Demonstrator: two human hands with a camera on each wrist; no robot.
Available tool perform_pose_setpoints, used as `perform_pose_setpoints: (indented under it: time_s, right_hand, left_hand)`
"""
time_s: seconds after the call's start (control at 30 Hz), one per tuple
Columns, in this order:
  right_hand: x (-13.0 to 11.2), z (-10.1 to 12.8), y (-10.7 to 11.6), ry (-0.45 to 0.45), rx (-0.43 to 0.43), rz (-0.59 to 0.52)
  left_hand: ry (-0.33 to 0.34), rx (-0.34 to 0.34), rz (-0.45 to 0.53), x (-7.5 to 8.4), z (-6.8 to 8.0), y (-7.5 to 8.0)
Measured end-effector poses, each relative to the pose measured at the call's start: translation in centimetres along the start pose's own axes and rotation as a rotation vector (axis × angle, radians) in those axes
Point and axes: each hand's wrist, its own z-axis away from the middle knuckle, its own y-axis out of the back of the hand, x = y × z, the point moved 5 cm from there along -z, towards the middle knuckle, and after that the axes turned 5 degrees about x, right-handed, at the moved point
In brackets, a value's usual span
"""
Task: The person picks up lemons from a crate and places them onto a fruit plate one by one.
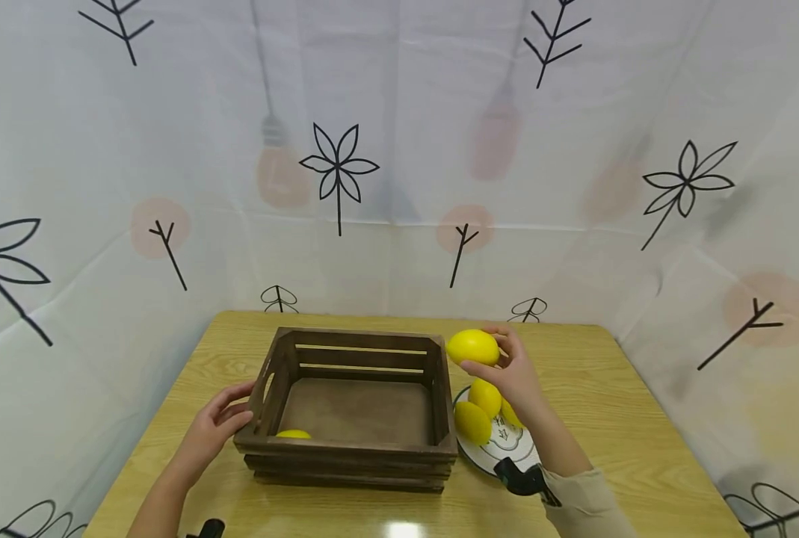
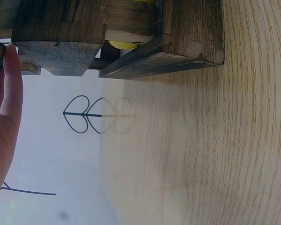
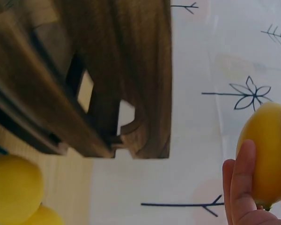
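Observation:
My right hand (image 1: 515, 375) holds a yellow lemon (image 1: 472, 347) between thumb and fingers, raised beside the far right corner of a dark brown slatted wooden crate (image 1: 372, 447). The lemon (image 3: 267, 150) also shows at the right of the right wrist view. At the crate's left side, my left hand (image 1: 214, 427) rests its fingers against the wall; in the left wrist view one straight finger (image 2: 13, 84) lies along the wood. Inside the crate another lemon (image 1: 294, 433) peeks over the near wall, mostly hidden. Three lemons (image 1: 484, 397) sit on a plate, one partly behind my right wrist.
The white patterned plate (image 1: 469, 450) with a dark rim stands close to the crate's right side. Both stand on a light wood table (image 1: 641, 441). A white printed cloth (image 1: 399, 187) hangs behind and along the sides.

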Motion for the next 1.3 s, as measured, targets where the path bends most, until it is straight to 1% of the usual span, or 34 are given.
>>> perform_pose_setpoints:
  time_s: [0.2, 0.53, 1.0, 1.3]
  right_hand:
    - [1.2, 0.3, 1.7, -0.006, 0.011, 0.064]
    - [3.6, 1.3, 4.1, -0.057, 0.024, 0.158]
    - [7.3, 2.5, 6.3, -0.114, 0.043, 0.202]
    - [9.5, 3.5, 7.3, -0.179, 0.049, 0.226]
  left_hand:
    - [-0.009, -0.002, -0.002, 0.0, 0.1, 0.0]
    - [-0.019, -0.002, 0.002, 0.0, 0.0, 0.0]
    - [-0.018, 0.003, 0.002, 0.0, 0.0, 0.0]
    - [-0.008, 0.009, 0.003, -0.2, 0.0, 0.0]
